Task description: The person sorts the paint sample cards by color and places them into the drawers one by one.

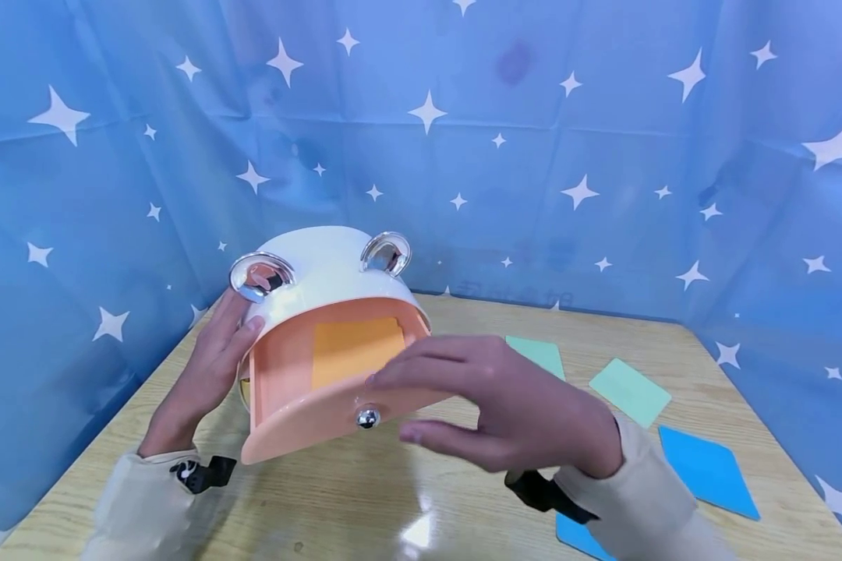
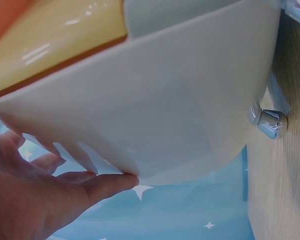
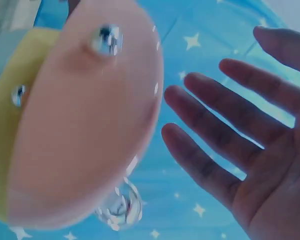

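Observation:
A small rounded white drawer box point(image 1: 316, 261) with chrome ring-shaped ears stands tilted on the table. Its pink top drawer point(image 1: 302, 425) is pulled out, with a chrome knob point(image 1: 368, 417) on the front and orange cards point(image 1: 354, 347) lying inside. My left hand point(image 1: 214, 358) grips the box's left side, thumb by the front edge and fingers along the white shell point(image 2: 155, 105). Fingers spread, my right hand point(image 3: 260, 130) hovers by the right part of the drawer front and holds nothing. Below the pink drawer shows a yellow drawer point(image 3: 5, 135) with its own knob.
To the right on the wooden table point(image 1: 323, 506) lie light green cards point(image 1: 630, 391) and blue cards point(image 1: 709, 470), some partly behind my right arm. A blue curtain point(image 1: 491, 156) with white stars encloses the back and sides. One chrome foot point(image 2: 272, 124) of the box is visible near the tabletop.

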Tool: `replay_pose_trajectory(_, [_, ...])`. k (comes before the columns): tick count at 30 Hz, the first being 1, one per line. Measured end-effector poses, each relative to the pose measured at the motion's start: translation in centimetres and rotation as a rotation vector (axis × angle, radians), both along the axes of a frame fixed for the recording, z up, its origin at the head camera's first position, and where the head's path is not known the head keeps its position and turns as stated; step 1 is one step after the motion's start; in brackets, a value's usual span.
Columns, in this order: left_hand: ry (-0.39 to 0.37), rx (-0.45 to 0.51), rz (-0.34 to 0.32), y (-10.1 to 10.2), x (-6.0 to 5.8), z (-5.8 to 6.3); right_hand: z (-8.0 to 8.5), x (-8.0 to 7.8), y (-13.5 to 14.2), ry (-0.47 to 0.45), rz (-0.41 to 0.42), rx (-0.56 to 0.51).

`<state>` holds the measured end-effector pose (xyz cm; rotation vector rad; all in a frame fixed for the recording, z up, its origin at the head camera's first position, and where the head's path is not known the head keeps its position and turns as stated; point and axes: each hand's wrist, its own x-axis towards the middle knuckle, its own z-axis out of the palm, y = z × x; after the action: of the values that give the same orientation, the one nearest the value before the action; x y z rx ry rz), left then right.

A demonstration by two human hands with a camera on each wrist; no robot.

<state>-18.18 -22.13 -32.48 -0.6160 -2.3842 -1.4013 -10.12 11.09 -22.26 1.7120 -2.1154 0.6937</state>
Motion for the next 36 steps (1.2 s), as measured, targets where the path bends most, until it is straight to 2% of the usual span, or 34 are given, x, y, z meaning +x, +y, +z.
replay_pose_trajectory(2, [-0.005, 0.001, 0.003, 0.0, 0.0, 0.1, -0.5, 0.6, -0.3, 0.032, 0.0, 0.009])
replay_pose_trajectory(5, [-0.009, 0.008, 0.002, 0.0, 0.0, 0.0, -2.1, 1.0, -1.2, 0.163, -0.053, -0.003])
replay_pose_trajectory(12, [-0.009, 0.019, -0.001, 0.0, 0.0, -0.1, -6.4, 0.5, -3.8, 0.549, -0.292, -0.139])
replay_pose_trajectory(16, [-0.011, 0.013, 0.007, 0.0, 0.0, -0.1, -7.3, -0.1, -4.7, 0.673, -0.305, -0.252])
replay_pose_trajectory(24, [0.0, 0.02, -0.002, 0.0, 0.0, -0.1, -7.2, -0.7, -5.2, 0.723, -0.281, -0.336])
replay_pose_trajectory(32, [-0.009, 0.016, 0.0, -0.1, 0.0, -0.1, -7.3, -1.3, -5.3, 0.705, -0.29, -0.354])
replay_pose_trajectory(36, [-0.006, 0.003, 0.005, -0.1, 0.0, -0.1, -7.5, -1.5, -5.4, 0.674, -0.325, -0.335])
